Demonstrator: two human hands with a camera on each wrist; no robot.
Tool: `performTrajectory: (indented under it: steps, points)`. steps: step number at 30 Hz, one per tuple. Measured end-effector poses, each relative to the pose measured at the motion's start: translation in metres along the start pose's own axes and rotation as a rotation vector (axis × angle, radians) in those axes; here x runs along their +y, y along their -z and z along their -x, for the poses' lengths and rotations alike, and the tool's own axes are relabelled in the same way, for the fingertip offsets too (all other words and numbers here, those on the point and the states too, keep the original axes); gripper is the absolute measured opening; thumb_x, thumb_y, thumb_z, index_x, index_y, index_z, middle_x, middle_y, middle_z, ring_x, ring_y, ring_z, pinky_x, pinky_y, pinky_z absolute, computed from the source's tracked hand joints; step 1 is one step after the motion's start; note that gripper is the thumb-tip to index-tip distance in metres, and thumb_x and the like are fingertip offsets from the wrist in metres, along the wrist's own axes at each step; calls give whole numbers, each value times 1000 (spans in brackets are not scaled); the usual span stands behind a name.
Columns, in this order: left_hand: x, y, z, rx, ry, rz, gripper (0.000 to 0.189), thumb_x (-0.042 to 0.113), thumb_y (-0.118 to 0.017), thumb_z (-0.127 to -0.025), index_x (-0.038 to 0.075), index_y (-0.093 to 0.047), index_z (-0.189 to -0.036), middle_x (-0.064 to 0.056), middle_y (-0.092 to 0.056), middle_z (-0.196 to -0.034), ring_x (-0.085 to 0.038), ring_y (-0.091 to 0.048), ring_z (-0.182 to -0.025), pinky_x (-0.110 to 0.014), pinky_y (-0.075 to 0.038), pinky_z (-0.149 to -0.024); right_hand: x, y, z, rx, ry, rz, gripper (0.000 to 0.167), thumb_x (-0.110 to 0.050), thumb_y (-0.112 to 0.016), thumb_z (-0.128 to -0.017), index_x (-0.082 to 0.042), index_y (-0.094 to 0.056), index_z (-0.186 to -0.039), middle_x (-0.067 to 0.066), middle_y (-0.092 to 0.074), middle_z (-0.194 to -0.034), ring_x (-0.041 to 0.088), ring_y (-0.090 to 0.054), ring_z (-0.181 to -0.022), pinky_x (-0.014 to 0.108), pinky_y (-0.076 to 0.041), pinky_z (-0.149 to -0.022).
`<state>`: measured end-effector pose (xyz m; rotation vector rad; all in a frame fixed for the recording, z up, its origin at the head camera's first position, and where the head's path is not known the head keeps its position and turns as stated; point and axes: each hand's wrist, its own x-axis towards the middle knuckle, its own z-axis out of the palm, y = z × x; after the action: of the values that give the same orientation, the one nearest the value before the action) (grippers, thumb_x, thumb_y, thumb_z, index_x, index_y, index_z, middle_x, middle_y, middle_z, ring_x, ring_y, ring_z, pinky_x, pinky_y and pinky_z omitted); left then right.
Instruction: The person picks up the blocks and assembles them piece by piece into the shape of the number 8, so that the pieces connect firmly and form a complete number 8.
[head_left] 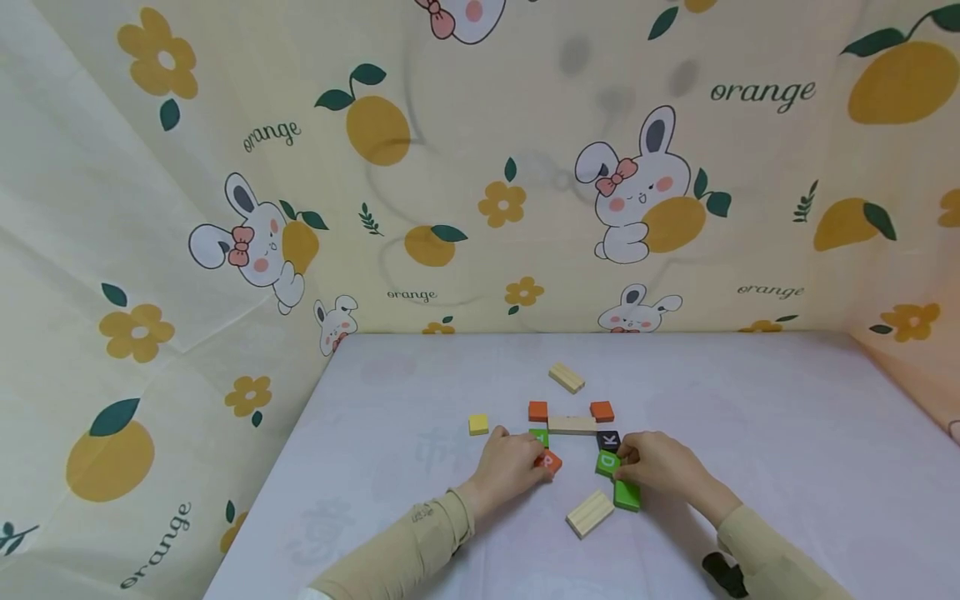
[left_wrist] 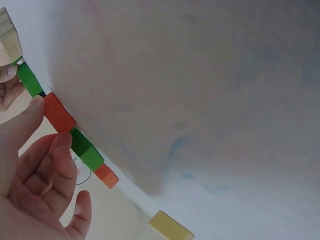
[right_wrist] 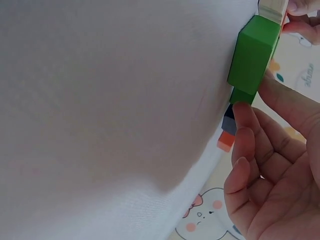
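Note:
My left hand [head_left: 506, 468] pinches an orange letter block [head_left: 552, 462] between thumb and fingertips, low at the table. In the left wrist view that orange block [left_wrist: 59, 112] stands beside a green block [left_wrist: 86, 148]. My right hand [head_left: 663, 467] has its thumb and index finger around a green letter block [head_left: 607, 463]. Just in front of it lies a plain green block [head_left: 627, 496], large in the right wrist view. A black letter block [head_left: 608, 441] sits behind the held green one. Behind the left fingers, another green block [head_left: 538, 435] is partly covered.
A long wooden block [head_left: 572, 426] lies across, between two orange blocks [head_left: 537, 411] at its far corners. One grooved wooden block [head_left: 567, 377] lies farther back, another wooden block [head_left: 590, 513] nearer. A yellow block [head_left: 478, 425] lies left, on the white table [head_left: 375, 467].

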<state>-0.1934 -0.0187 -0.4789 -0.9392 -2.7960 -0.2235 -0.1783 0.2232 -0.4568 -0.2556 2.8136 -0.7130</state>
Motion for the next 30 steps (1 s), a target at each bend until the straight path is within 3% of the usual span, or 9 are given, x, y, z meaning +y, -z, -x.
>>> performTrajectory:
  steps: [9, 14, 20, 30]
  points:
    - [0, 1, -1, 3, -11, -43, 25, 47, -71, -75, 23, -70, -77, 15, -57, -61, 1, -37, -53, -25, -24, -65, -2, 0, 2, 10, -4, 19, 26, -25, -76, -75, -7, -66, -92, -1, -63, -76, 11, -52, -68, 29, -43, -60]
    - [1, 2, -1, -29, -24, -89, 26, 49, -70, -76, 24, -71, -75, 15, -57, -63, 0, -38, -52, -26, -27, -66, -1, -1, 2, 9, -5, 28, 26, -25, -75, -76, -7, -66, -93, -1, -61, -75, 12, -50, -66, 29, -41, -58]
    - [0, 3, -1, -85, -36, -51, 20, 42, -67, -82, 22, -72, -78, 13, -60, -66, 0, -41, -55, -26, -29, -67, 0, -2, 4, 25, 19, 25, 27, -25, -75, -76, -7, -66, -94, -2, -59, -73, 12, -48, -65, 28, -39, -56]
    - [-1, 1, 0, -66, -41, -54, 17, 40, -68, -81, 23, -73, -79, 13, -61, -66, 0, -45, -56, -24, -29, -66, -1, -2, 6, 25, 33, 50, 27, -26, -74, -76, -8, -67, -95, -4, -59, -72, 10, -47, -63, 26, -38, -55]
